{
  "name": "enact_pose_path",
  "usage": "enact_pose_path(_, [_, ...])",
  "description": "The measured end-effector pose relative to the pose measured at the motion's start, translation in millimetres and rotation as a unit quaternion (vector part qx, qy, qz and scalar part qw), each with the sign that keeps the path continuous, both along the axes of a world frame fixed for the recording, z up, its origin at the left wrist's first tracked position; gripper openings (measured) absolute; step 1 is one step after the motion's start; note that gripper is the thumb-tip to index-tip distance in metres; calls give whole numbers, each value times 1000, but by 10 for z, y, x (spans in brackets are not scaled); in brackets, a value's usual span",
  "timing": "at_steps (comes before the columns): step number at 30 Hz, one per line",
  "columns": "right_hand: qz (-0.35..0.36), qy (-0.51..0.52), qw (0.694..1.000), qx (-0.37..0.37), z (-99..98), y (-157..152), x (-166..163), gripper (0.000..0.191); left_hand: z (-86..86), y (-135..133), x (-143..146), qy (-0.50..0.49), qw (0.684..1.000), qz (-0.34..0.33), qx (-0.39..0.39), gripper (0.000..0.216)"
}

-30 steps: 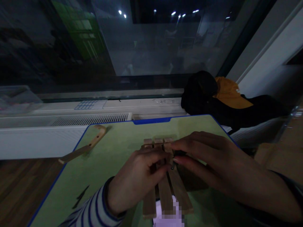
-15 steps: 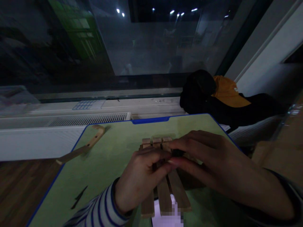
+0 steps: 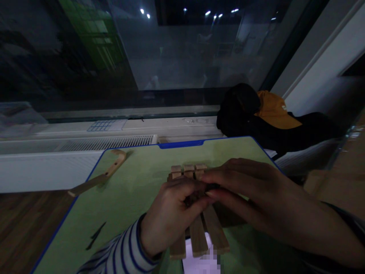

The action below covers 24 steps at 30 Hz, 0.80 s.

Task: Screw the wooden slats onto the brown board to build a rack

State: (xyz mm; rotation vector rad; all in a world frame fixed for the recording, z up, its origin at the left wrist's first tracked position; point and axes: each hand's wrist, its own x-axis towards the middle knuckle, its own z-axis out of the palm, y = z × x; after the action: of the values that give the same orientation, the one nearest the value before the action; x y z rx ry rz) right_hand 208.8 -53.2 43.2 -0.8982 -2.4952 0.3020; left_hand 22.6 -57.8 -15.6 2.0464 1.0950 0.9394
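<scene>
Three wooden slats [image 3: 199,233] lie side by side on a green mat [image 3: 134,198] with a blue edge, pointing away from me. My left hand [image 3: 171,215], in a striped sleeve, rests curled on the slats' middle. My right hand [image 3: 253,199] reaches in from the right, its thumb and forefinger pinched close to the left hand's fingertips over the slats. Something small and dark sits between the fingers; I cannot tell what it is. The slats' middle is hidden under both hands.
A curved wooden piece [image 3: 99,177] lies at the mat's far left corner. A small dark tool [image 3: 95,236] lies on the mat at left. A black bag with an orange cap [image 3: 273,110] sits at the right. A white radiator [image 3: 51,167] and window run behind.
The hands have drawn slightly closer together over the slats, with the fingertips now touching. The view has shifted a little; the slats have stayed in place.
</scene>
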Motion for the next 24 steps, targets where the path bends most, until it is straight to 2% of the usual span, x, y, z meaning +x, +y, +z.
enact_pose_path(13, [-47,-10,998,29,-34,-38,-24,20,81,14,-28,49,997,-58,-22,12])
enact_pose_path(24, [-44,-14,999,29,-21,-51,-10,24,-27,-1,-7,30,999,16,-16,8])
